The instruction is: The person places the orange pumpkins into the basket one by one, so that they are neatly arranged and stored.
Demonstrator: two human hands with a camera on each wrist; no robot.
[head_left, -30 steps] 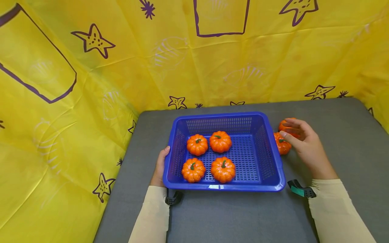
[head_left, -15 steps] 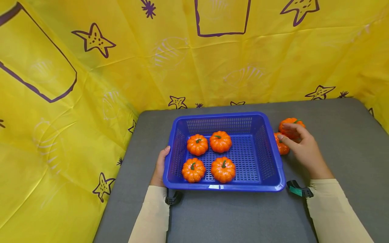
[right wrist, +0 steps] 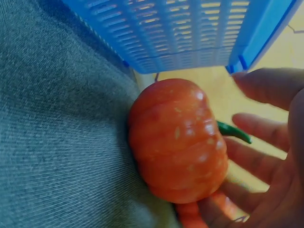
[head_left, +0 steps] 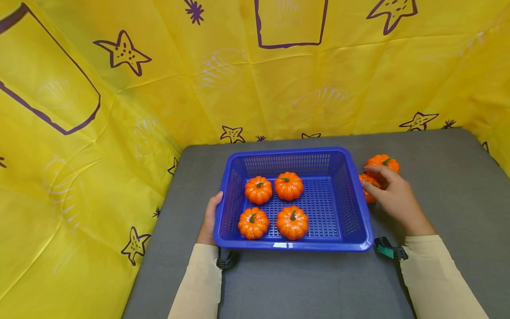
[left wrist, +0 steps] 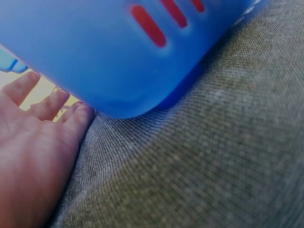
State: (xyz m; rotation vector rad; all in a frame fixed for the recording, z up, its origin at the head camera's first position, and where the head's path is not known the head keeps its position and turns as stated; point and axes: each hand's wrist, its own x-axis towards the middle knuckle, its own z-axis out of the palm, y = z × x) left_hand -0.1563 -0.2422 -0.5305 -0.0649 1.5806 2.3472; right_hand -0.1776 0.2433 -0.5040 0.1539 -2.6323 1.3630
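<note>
A blue plastic basket with slotted walls stands on the grey table, holding several small orange pumpkins with green stems. My left hand rests against its left outer wall. In the left wrist view, the left fingers touch the basket wall and are only slightly bent. Right of the basket, my right hand spreads loosely around the nearer of two pumpkins. That nearer pumpkin sits on the table with the thumb apart from it; whether the other fingers touch it is hard to tell.
The farther loose pumpkin lies just behind the nearer one. A yellow patterned cloth hangs behind and to the left of the grey table. Black straps sit at both wrists.
My right hand has moved slightly left and lower, bringing its thumb and fingers around the nearer loose pumpkin. The farther pumpkin shows more. Left hand and basket stay put.
</note>
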